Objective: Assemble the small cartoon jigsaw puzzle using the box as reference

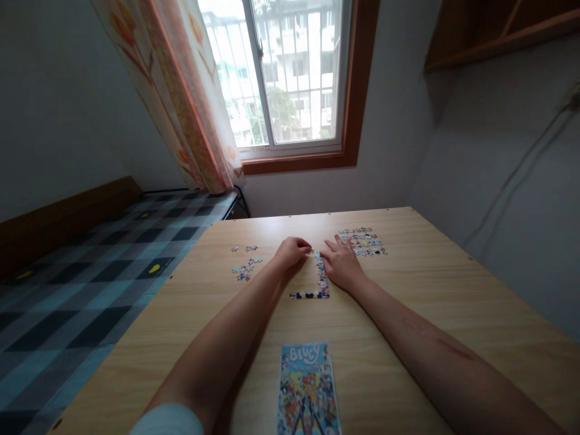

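A partly joined jigsaw puzzle (323, 281) lies on the wooden table, with a strip along the bottom and a column up its right side. At the top of that column my left hand (292, 251) pinches a small puzzle piece (310, 251). My right hand (342, 261) rests just right of the column with its fingers spread, the fingertips close to the joined pieces. Several loose puzzle pieces (362, 243) are laid in rows beyond the right hand, partly covered by its fingers. More loose pieces (244, 269) lie left of my left hand.
A colourful picture sheet (308, 389) marked "Bluey" lies on the near part of the table (389, 374). On the left stands a bed with a checked cover (90, 284). Behind the table are a curtain (176, 90) and a window (299, 78); a shelf (498, 36) hangs at upper right.
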Demonstrator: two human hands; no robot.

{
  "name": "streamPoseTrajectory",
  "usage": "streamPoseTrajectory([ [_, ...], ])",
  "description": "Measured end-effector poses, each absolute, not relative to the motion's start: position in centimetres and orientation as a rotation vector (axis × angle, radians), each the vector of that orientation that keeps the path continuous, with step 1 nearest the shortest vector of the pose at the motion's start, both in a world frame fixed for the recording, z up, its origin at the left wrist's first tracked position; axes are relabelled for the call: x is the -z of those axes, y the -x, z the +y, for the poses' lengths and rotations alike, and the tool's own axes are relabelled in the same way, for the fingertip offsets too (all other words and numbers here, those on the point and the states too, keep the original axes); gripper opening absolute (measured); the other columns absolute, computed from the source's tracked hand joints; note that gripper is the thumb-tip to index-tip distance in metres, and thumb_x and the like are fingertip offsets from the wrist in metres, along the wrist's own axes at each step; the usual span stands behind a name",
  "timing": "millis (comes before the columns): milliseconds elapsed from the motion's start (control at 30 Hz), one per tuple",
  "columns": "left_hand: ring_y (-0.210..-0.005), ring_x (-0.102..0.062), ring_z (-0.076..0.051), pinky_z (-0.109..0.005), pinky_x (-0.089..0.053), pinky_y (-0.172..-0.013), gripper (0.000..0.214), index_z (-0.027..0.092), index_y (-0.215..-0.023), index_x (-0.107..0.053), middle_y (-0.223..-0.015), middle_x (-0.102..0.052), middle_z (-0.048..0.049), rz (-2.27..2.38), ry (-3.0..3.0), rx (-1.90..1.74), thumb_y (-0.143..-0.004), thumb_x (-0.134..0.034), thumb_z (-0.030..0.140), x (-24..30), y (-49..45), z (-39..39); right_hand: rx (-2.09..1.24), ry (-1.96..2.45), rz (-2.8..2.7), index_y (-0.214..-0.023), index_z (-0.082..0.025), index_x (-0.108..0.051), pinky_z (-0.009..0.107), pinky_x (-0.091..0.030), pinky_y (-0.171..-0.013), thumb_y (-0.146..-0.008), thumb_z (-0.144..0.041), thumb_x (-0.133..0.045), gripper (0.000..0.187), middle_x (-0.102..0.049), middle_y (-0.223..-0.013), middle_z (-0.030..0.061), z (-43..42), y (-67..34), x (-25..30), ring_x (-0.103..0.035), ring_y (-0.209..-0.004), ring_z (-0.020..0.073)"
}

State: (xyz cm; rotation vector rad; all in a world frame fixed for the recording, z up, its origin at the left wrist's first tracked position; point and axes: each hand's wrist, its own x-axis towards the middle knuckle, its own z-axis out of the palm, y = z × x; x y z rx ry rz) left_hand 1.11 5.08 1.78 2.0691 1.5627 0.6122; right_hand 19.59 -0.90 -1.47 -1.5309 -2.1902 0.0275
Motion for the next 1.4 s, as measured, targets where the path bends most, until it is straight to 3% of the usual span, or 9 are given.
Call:
streamPoseTrajectory([
  [700,-0.082,-0.069,-0.020,-0.028,-0.050,-0.080,0.023,0.017,-0.096,-0.082,-0.092,-0.079,-0.0069,1.527,-2.257,-0.384,-0.080,-0.066,0.022,-1.5,-1.9,7.3,-0.032,1.482,-2.200,-0.113,-0.020,-0.076,0.059,-0.018,-0.122,-0.095,-0.022,-0.052,0.030,-0.061,-0.143,0.0101,-0.6,-19.6,1.2,-0.034,-0.148,0.0357],
  [1067,-0.071,-0.063,-0.017,-0.026,-0.048,-0.070,0.018,0.017,-0.089,-0.081,-0.080,-0.076,-0.0047,1.547,-2.276,-0.365,-0.078,-0.070,0.026,-1.8,-2.1,7.7,-0.024,1.493,-2.168,-0.110,-0.022,-0.077,0.058,-0.019,-0.121,-0.095,-0.024,-0.052,0.029,-0.061,-0.143,0.0101,-0.6,-19.5,1.4,-0.036,-0.146,0.0335],
  [1400,-0.079,-0.064,-0.017,-0.026,-0.046,-0.074,0.026,0.016,-0.099,-0.078,-0.093,-0.077,-0.0070,1.560,-2.328,-0.520,-0.090,-0.059,0.030,-6.3,2.0,5.4,-0.034,1.487,-2.161,-0.114,-0.022,-0.075,0.058,-0.018,-0.122,-0.099,-0.028,-0.048,0.032,-0.061,-0.143,0.0088,-0.6,-19.5,1.5,-0.035,-0.147,0.0345],
])
